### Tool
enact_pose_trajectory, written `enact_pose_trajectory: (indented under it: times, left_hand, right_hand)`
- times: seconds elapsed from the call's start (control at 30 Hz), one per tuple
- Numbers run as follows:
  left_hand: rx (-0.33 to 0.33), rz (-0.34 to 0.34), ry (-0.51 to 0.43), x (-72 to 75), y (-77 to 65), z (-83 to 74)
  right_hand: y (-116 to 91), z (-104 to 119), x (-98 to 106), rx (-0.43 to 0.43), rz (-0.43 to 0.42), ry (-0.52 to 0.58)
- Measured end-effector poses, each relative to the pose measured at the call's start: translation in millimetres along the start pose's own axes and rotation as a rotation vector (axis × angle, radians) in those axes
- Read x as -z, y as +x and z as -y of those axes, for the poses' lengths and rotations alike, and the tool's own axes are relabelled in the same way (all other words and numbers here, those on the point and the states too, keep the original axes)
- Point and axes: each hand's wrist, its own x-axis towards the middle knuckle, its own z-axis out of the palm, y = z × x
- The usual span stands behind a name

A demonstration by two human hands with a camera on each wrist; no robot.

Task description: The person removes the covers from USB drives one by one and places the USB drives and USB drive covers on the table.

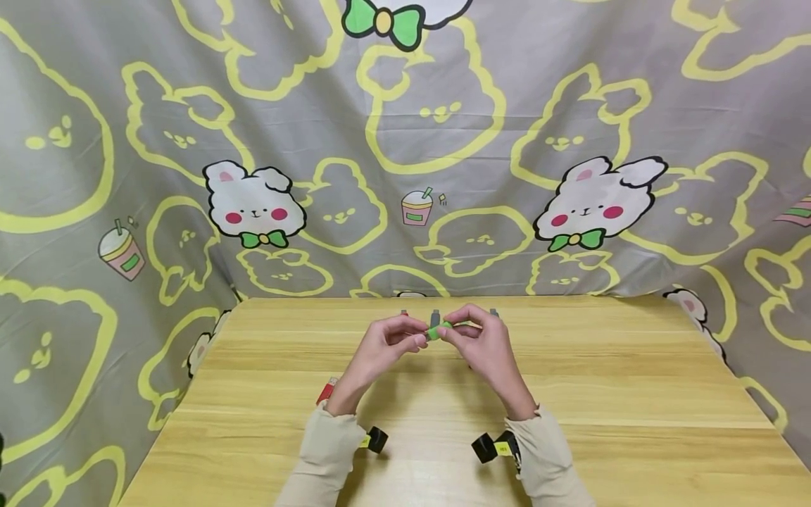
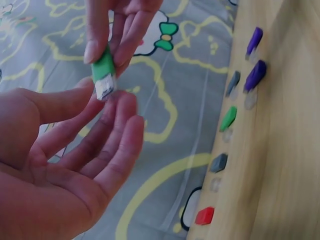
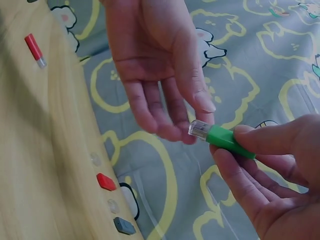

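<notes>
A green USB flash drive (image 1: 439,330) is held between both hands above the far part of the table. Its clear-looking plug end (image 3: 199,129) points toward the left hand. The right hand (image 1: 484,336) pinches the green body between thumb and fingers. Thumb and forefinger of the left hand (image 1: 386,343) pinch the plug end, while its other fingers stay loosely bent below. Beyond the hands, near the table's far edge, lie more drives: a red one (image 2: 204,216), a grey one (image 2: 218,162), a green one (image 2: 228,119) and two purple ones, the nearer purple drive (image 2: 255,76) overlapping another grey drive.
Another red drive (image 1: 327,389) lies beside the left wrist on the wooden table (image 1: 633,394). Small clear round pieces (image 3: 112,206) sit next to the far drives. A patterned grey curtain (image 1: 443,190) hangs behind the table's far edge. Black wrist cameras (image 1: 486,448) protrude inward from both sleeves.
</notes>
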Motion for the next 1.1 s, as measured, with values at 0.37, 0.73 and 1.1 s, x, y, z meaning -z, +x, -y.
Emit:
enact_pose_trajectory:
  times: [0.37, 0.73, 1.1]
  left_hand:
    - [-0.017, -0.104, 0.041, -6.5, 2.0, -1.2]
    - [-0.040, -0.128, 0.091, -9.7, 1.3, -0.8]
    - [-0.032, -0.133, 0.127, -10.3, 0.8, -1.2]
  right_hand:
    - [1.6, -4.7, -1.8, 0.063, 0.094, -0.046]
    - [0.2, -7.2, -8.7, 0.109, 0.117, -0.192]
    - [0.3, -6.9, -10.9, 0.097, 0.130, -0.217]
